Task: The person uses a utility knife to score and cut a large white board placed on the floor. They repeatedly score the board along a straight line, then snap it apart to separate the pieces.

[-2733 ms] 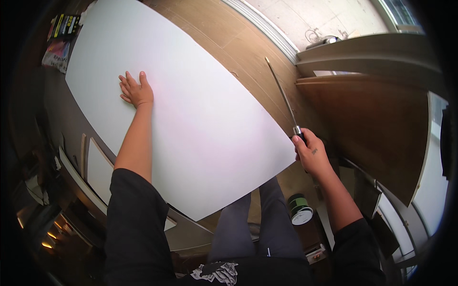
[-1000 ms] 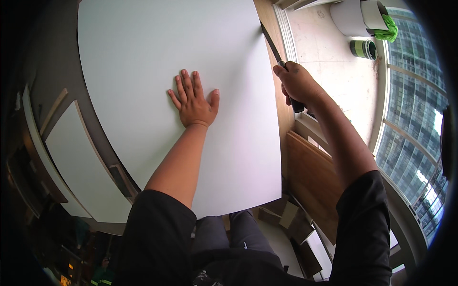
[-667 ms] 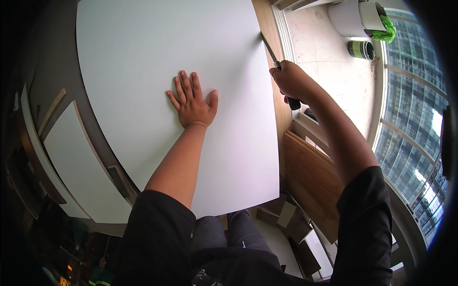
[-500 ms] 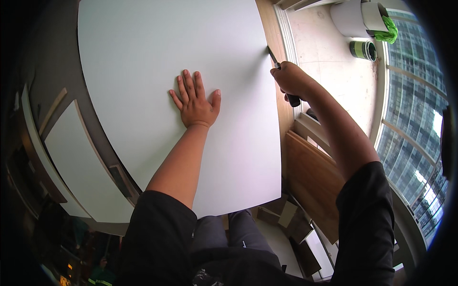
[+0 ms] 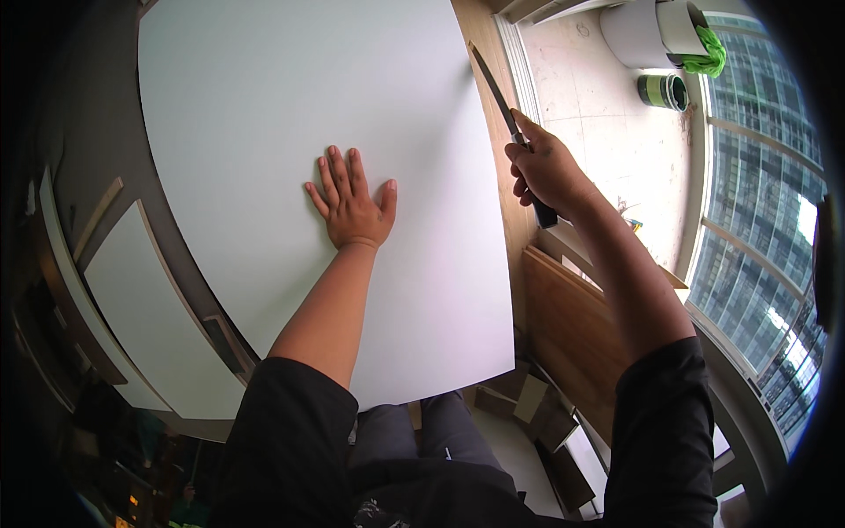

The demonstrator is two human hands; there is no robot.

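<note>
A large white sheet (image 5: 431, 299) lies spread out before me. My left hand (image 5: 356, 209) presses flat on its middle, fingers spread and holding nothing. At the sheet's right edge my right hand (image 5: 551, 172) is wrapped round the black handle of a file (image 5: 498, 95). The file's long, narrow, dark blade points away from me and slants left. Its tip is at the sheet's far right edge, over a strip of light wood; whether it touches the edge I cannot tell.
Brown wooden boards (image 5: 572, 326) stand at the right, below my forearm. White panels (image 5: 154, 317) lean at the left. On the floor at the far right are a green-labelled can (image 5: 662, 91) and a white bin (image 5: 634, 35) with a green cloth (image 5: 704, 55). Windows line the right side.
The right hand has shifted slightly toward me and right; more of the file's blade shows along the edge. The left hand stays flat on the sheet; the view has shifted a little.
</note>
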